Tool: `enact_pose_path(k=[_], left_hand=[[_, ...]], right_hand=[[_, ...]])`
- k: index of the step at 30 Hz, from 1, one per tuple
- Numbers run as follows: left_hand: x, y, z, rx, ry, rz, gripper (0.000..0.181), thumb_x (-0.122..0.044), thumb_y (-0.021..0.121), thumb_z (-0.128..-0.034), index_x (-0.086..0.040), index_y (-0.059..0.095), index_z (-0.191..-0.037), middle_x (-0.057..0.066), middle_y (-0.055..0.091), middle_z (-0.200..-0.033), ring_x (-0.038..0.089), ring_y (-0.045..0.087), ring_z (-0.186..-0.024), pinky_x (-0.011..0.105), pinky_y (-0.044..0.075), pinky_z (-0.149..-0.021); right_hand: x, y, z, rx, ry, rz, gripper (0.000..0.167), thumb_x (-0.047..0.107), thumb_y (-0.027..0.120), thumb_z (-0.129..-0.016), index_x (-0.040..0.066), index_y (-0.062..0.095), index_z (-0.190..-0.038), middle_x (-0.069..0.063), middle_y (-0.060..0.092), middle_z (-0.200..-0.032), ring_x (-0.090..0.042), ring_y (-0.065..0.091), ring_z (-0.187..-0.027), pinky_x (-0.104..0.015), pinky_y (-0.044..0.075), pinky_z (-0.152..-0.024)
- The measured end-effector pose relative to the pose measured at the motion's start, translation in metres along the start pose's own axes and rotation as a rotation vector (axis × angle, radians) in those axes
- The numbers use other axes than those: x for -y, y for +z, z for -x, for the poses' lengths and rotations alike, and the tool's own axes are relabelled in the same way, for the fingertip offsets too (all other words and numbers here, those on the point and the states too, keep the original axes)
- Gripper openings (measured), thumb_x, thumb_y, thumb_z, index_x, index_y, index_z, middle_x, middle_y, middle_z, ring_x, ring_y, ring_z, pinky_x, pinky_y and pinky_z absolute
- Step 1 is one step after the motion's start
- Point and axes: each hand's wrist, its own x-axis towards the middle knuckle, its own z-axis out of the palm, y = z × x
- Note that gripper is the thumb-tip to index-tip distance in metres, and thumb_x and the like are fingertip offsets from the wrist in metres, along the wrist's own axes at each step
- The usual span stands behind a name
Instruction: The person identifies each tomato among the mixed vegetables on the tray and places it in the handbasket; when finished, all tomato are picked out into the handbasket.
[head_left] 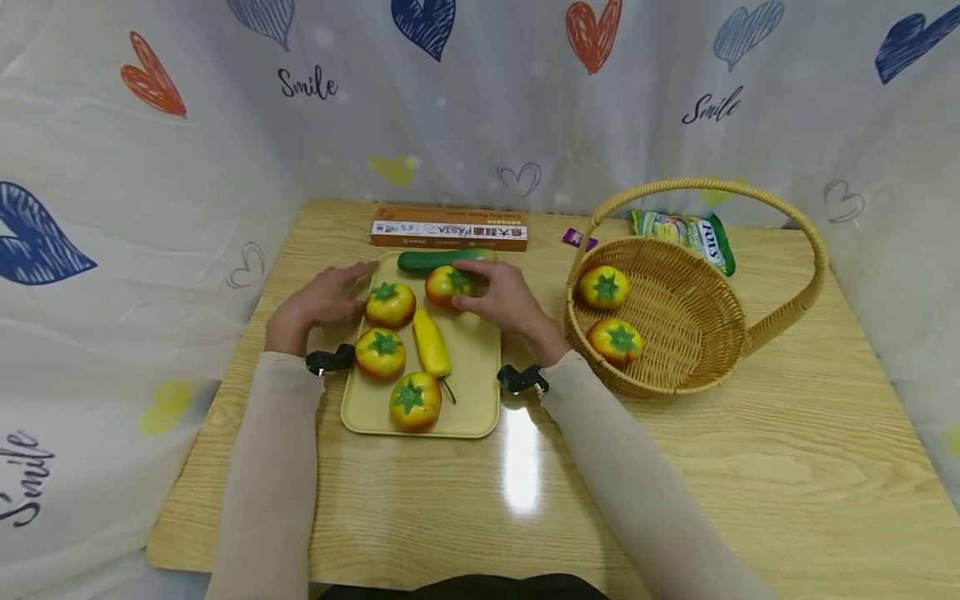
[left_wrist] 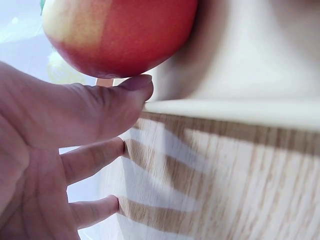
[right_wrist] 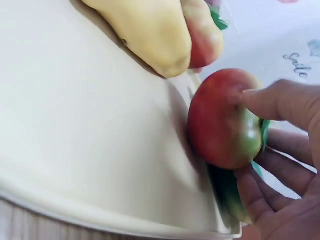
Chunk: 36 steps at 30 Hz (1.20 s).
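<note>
On a cream tray (head_left: 476,375) lie several red-and-yellow tomatoes with green leafy tops, a yellow pepper (head_left: 430,342) and a green cucumber (head_left: 420,262). My right hand (head_left: 510,296) grips the tomato (right_wrist: 220,117) beside the cucumber, thumb on one side and fingers on the other. At the tray's left edge is my left hand (head_left: 326,298), its fingers spread. Its thumb (left_wrist: 117,107) lies by the tray rim, close against the upper-left tomato (head_left: 390,307); whether it presses on the fruit I cannot tell. Below are two more tomatoes, one (head_left: 380,354) left and one (head_left: 415,402) near the front.
Right of the tray stands a wicker basket (head_left: 678,325) with a tall handle, holding two tomatoes (head_left: 603,286). Behind the tray lies a pasta box (head_left: 450,229). A small purple packet (head_left: 577,237) and a green snack bag (head_left: 686,233) lie near the table's back edge.
</note>
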Motion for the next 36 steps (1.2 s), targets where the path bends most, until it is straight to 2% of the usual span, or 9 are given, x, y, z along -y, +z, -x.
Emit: enact_pose_path(k=[3, 8, 11, 14, 19, 23, 26, 32, 36], left_hand=[[0.001, 0.0, 0.0, 0.0, 0.008, -0.005, 0.076, -0.016, 0.063, -0.1069, -0.009, 0.028, -0.174, 0.028, 0.027, -0.178, 0.057, 0.018, -0.164, 0.071, 0.007, -0.135], [0.001, 0.0, 0.0, -0.001, 0.007, -0.009, 0.076, -0.016, 0.063, -0.1068, -0.01, 0.028, -0.174, 0.029, 0.027, -0.177, 0.06, 0.016, -0.164, 0.073, 0.01, -0.134], [0.001, 0.0, 0.0, -0.003, 0.012, -0.014, 0.076, -0.015, 0.062, -0.1067, -0.01, 0.028, -0.174, 0.029, 0.028, -0.177, 0.06, 0.017, -0.163, 0.073, 0.011, -0.134], [0.0, 0.0, -0.001, -0.005, 0.008, -0.012, 0.075, -0.014, 0.062, -0.1066, -0.01, 0.029, -0.174, 0.029, 0.028, -0.177, 0.06, 0.017, -0.163, 0.073, 0.011, -0.134], [-0.001, 0.0, 0.0, -0.002, -0.008, -0.004, 0.075, -0.015, 0.062, -0.1069, -0.01, 0.029, -0.174, 0.029, 0.028, -0.177, 0.061, 0.015, -0.163, 0.073, 0.012, -0.133], [0.0, 0.0, -0.001, 0.0, -0.001, -0.011, 0.075, -0.015, 0.061, -0.1073, -0.009, 0.028, -0.174, 0.028, 0.028, -0.177, 0.061, 0.015, -0.163, 0.074, 0.012, -0.133], [0.0, 0.0, -0.001, 0.0, -0.001, -0.009, 0.075, -0.015, 0.062, -0.1072, -0.01, 0.028, -0.174, 0.029, 0.028, -0.177, 0.062, 0.015, -0.163, 0.075, 0.013, -0.132], [0.001, 0.0, -0.001, 0.0, 0.007, -0.017, 0.075, -0.016, 0.062, -0.1075, -0.009, 0.028, -0.174, 0.029, 0.028, -0.177, 0.06, 0.017, -0.163, 0.073, 0.011, -0.134], [0.0, 0.0, -0.001, 0.005, 0.004, -0.022, 0.075, -0.017, 0.061, -0.1078, -0.009, 0.027, -0.175, 0.029, 0.028, -0.177, 0.061, 0.017, -0.163, 0.073, 0.011, -0.133]], right_hand=[[-0.002, 0.004, -0.003, -0.007, 0.004, -0.028, 0.059, 0.022, 0.088, -0.095, 0.009, 0.068, -0.149, -0.011, 0.073, -0.143, -0.028, 0.07, -0.129, -0.041, 0.056, -0.113], [-0.002, 0.011, -0.008, 0.014, 0.004, -0.016, 0.065, 0.029, 0.091, -0.093, 0.012, 0.067, -0.15, -0.008, 0.07, -0.149, -0.024, 0.067, -0.136, -0.036, 0.054, -0.117], [-0.001, 0.014, -0.008, 0.016, -0.001, -0.051, 0.062, 0.023, 0.091, -0.093, 0.009, 0.067, -0.149, -0.01, 0.071, -0.147, -0.025, 0.07, -0.132, -0.034, 0.059, -0.111], [0.001, 0.015, -0.005, -0.001, -0.004, -0.08, 0.057, 0.016, 0.088, -0.095, 0.007, 0.068, -0.147, -0.013, 0.072, -0.142, -0.027, 0.074, -0.125, -0.033, 0.063, -0.103], [0.01, 0.006, 0.011, -0.055, 0.01, -0.141, 0.057, 0.016, 0.088, -0.094, 0.009, 0.068, -0.147, -0.012, 0.07, -0.145, -0.028, 0.073, -0.127, -0.033, 0.061, -0.107], [0.018, -0.012, 0.034, -0.062, -0.026, -0.275, 0.057, 0.01, 0.087, -0.093, 0.007, 0.068, -0.147, -0.013, 0.066, -0.148, -0.032, 0.072, -0.129, -0.035, 0.061, -0.108], [0.022, -0.033, 0.059, -0.055, -0.063, -0.307, 0.057, 0.007, 0.085, -0.094, 0.006, 0.067, -0.147, -0.013, 0.065, -0.149, -0.033, 0.072, -0.13, -0.034, 0.06, -0.109], [0.026, -0.084, 0.124, -0.053, -0.087, -0.221, 0.057, 0.005, 0.085, -0.095, 0.007, 0.067, -0.149, -0.012, 0.067, -0.148, -0.026, 0.071, -0.129, -0.029, 0.059, -0.11], [0.015, -0.122, 0.171, -0.09, -0.07, -0.168, 0.056, -0.003, 0.082, -0.094, 0.005, 0.067, -0.147, -0.014, 0.065, -0.149, -0.014, 0.07, -0.127, -0.022, 0.058, -0.108]])
